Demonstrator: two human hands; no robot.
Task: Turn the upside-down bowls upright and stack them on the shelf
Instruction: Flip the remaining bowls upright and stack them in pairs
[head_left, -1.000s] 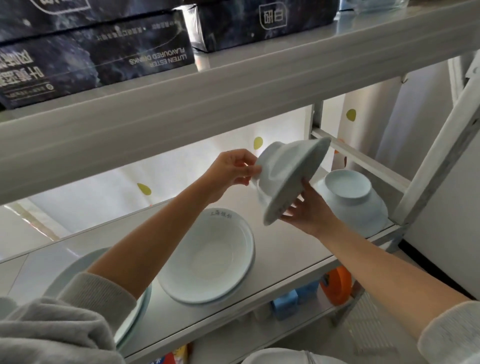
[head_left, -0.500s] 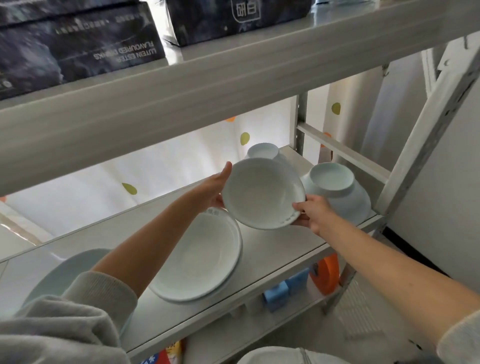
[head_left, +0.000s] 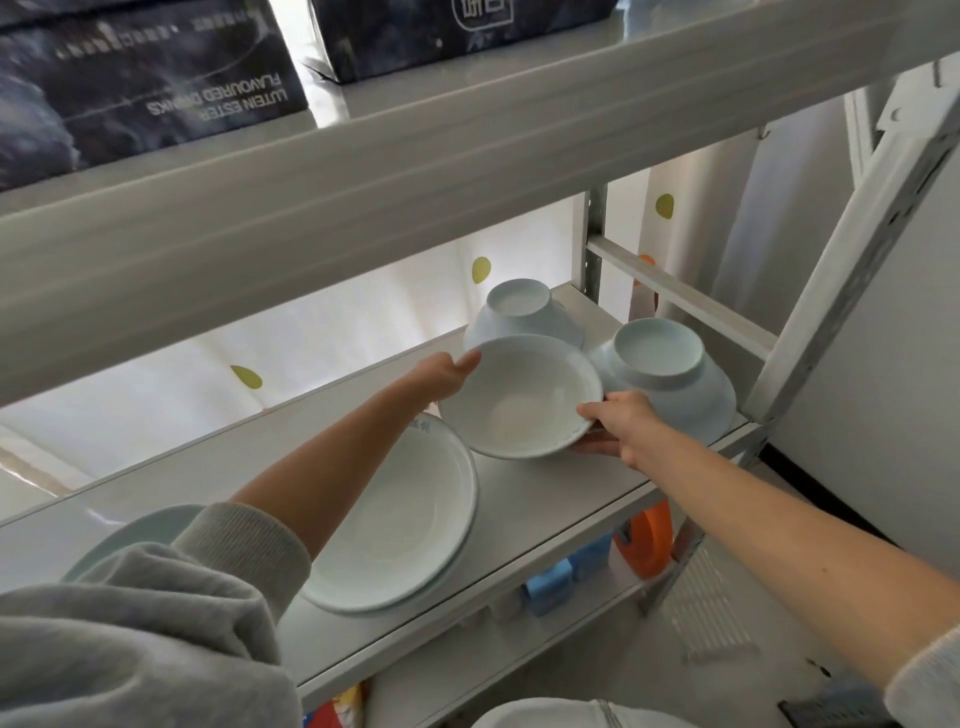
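I hold a white bowl (head_left: 519, 395) upright, low over the white shelf (head_left: 561, 493). My left hand (head_left: 441, 376) grips its far left rim and my right hand (head_left: 615, 423) grips its near right rim. Two pale bowls stand upside down on the shelf: one (head_left: 522, 314) behind the held bowl, one (head_left: 670, 369) to its right. A wide shallow bowl (head_left: 405, 530) sits upright to the left, partly under my left forearm.
A pale plate (head_left: 135, 535) lies at the shelf's left end, mostly behind my grey sleeve. The upper shelf beam (head_left: 363, 176) hangs close above, with dark boxes (head_left: 145, 78) on it. The upright post (head_left: 857, 249) and crossbar (head_left: 680, 301) bound the right end. An orange object (head_left: 647, 540) sits below.
The bowl has turned from tilted on edge to mouth up, and both hands have lowered it toward the shelf. The camera view has shifted a little.
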